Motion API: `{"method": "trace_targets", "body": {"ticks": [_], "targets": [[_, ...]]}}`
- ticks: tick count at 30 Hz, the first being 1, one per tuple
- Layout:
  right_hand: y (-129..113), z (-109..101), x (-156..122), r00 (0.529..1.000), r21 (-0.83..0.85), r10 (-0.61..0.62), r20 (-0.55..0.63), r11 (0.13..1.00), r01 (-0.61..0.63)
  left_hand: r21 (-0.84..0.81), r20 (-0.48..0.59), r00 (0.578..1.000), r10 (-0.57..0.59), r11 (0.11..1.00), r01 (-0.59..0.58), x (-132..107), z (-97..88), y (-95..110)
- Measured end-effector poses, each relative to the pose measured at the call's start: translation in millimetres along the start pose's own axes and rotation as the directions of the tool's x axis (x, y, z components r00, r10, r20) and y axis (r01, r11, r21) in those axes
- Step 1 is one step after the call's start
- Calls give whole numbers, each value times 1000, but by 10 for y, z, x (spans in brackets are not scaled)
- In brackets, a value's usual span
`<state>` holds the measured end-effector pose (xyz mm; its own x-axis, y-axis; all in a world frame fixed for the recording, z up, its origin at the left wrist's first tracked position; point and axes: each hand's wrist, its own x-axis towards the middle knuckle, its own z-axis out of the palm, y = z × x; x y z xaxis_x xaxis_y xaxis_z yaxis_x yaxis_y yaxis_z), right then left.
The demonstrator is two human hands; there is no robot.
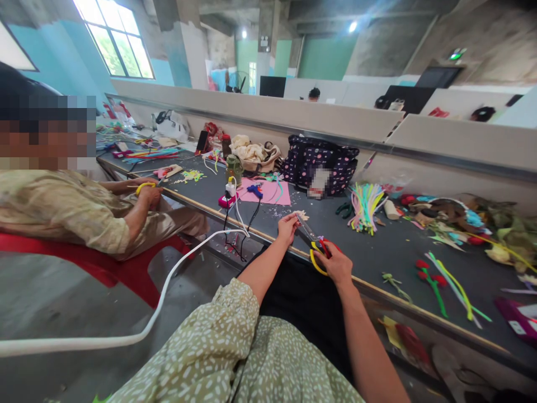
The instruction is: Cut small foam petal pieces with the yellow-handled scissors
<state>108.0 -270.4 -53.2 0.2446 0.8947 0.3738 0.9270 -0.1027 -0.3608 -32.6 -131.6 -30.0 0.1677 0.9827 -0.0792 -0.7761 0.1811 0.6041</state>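
My right hand (338, 263) is closed around the handles of a pair of scissors (308, 229) with red and yellow grips. Their blades point forward and left, up to the fingers of my left hand (287, 228). Those left fingers are pinched together by the blade tips; whatever is between them is too small to make out. Small pale scraps (302, 214) lie on the dark table (268, 224) just beyond the fingertips.
A pink sheet (272, 191) bears a blue glue gun (254, 192). Bundled pipe cleaners (366, 207) and red-tipped green stems (434, 285) lie to the right. A dark patterned bag (321, 162) stands behind. A white cable (168, 285) crosses leftward, near a seated co-worker (79, 207) holding yellow-handled scissors.
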Motion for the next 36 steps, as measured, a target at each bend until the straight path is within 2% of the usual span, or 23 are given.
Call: {"method": "trace_targets", "body": {"ticks": [7, 12, 16, 24, 30, 36], "targets": [[10, 12, 6, 1000, -1, 5, 11, 1000, -5, 2, 17, 1000, 8, 1000, -8, 19, -29, -20], [-12, -24, 18, 1000, 58, 14, 24, 998, -15, 25, -16, 1000, -2, 1000, 3, 8, -17, -9], [-41, -96, 28, 996, 105, 73, 58, 991, -79, -10, 1, 1000, 7, 1000, -7, 22, -18, -21], [-82, -184, 39, 985, -2, 97, 142, 995, -98, -34, 14, 1000, 1, 999, -1, 20, -31, -6], [-37, -106, 29, 990, -44, 73, 120, 997, -68, -34, 23, 1000, -1, 999, 2, 9, -34, -2], [-44, -95, 21, 994, -62, 69, 84, 996, -64, 34, 8, 1000, 4, 999, -4, 2, -22, -1]]}}
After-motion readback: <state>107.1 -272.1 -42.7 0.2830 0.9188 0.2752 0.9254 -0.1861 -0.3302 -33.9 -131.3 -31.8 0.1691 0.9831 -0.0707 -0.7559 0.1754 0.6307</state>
